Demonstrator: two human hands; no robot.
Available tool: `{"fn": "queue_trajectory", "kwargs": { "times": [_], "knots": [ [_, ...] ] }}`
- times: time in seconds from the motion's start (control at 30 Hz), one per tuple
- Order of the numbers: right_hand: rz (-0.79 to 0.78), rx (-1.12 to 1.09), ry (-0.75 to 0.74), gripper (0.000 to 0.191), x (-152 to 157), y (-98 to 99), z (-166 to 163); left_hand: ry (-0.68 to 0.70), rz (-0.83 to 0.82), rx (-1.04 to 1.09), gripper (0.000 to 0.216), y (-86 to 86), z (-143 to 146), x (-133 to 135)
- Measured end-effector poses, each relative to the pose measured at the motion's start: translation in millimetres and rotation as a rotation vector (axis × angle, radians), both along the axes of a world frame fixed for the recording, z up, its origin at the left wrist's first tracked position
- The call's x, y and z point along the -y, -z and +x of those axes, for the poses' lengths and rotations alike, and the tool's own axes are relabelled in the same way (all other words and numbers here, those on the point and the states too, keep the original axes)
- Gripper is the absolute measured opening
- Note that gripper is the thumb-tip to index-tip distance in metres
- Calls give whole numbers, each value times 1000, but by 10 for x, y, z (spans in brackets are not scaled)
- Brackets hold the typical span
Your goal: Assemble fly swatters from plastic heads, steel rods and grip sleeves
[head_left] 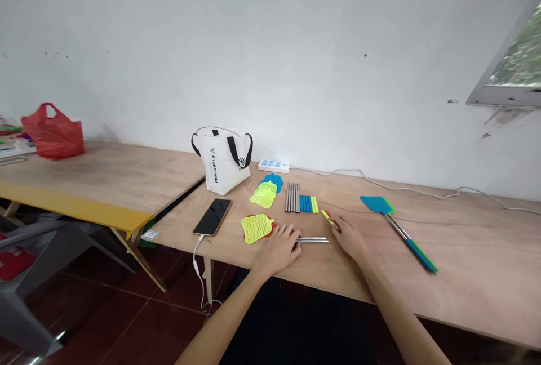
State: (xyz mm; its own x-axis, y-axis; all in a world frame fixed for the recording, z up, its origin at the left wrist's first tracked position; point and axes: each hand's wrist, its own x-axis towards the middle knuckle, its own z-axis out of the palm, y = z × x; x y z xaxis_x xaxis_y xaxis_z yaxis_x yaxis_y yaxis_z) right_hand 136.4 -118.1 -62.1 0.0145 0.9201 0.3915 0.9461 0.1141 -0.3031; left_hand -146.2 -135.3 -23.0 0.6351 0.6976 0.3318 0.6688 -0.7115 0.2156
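Note:
My left hand (281, 246) rests on the wooden table (465, 275), fingers lying over one end of thin metal rods (315, 239), just right of a yellow fly-swatter head (257, 227) stacked on a red one. My right hand (349, 236) lies flat at the rods' other end, its fingertips touching a small yellow and red grip piece (328, 218). Behind the hands lie a row of metal rods (292, 197) and blue and yellow-green grips (309, 204).
More swatter heads, yellow and blue (266, 190), a white tote bag (222, 161), a black phone (212, 216) on a cable and a power strip (274, 165) sit nearby. Finished swatters (397, 227) lie at right. A red plastic bag (53, 131) stands on the left table.

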Motion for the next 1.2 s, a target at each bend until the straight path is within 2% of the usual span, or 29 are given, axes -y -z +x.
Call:
{"fn": "queue_trajectory", "kwargs": {
  "times": [0.23, 0.33, 0.93, 1.03, 1.2],
  "knots": [
    [20, -46, 59, 37, 410, 120, 200, -41, 33, -12, 10, 12, 22, 7],
    [47, -38, 75, 36, 505, 164, 201, -65, 38, -1, 16, 18, 27, 12],
    [20, -23, 186, 26, 563, 113, 120, -13, 17, 11, 13, 15, 14, -9],
    [40, -88, 136, 27, 567, 79, 123, -23, -6, 26, 17, 15, 10, -8],
    [80, -146, -34, 26, 532, 30, 148, -36, -9, 16, 18, 67, 15, -43]
  ]
}}
